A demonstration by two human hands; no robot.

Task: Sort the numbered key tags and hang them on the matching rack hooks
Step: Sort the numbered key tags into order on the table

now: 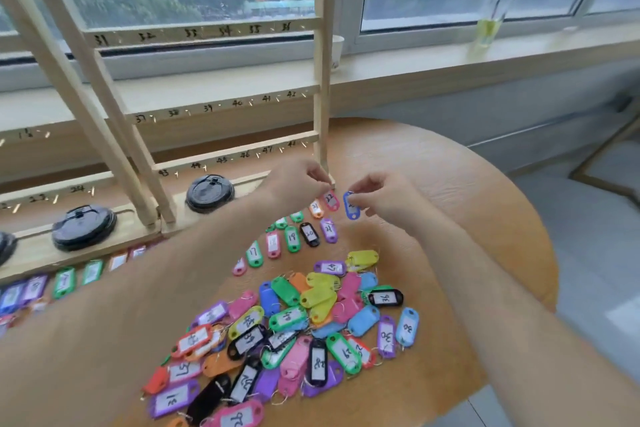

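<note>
Right hand [381, 196]: thumb and forefinger closed on the upper end of a blue tag [351, 206], held upright over the round wooden table [467, 191], just right of the rack's right foot. Left hand [299, 185]: fingers curled, tips drawn together directly above a pink tag [330, 200] marked 22; whether they grip its ring cannot be told. Sorted row [292, 238]: tags lying side by side on the table, with 17, 19, 20 and 21 legible, continuing leftward beyond the left forearm along the rack's base. Unsorted pile [298, 333]: mixed-colour tags heaped nearer the viewer, between the 2 forearms. Wooden rack [325, 80]: upright at the table's far side, its rails numbered 31 to 48. Black lids [210, 193]: resting on the rack's base board.
</note>
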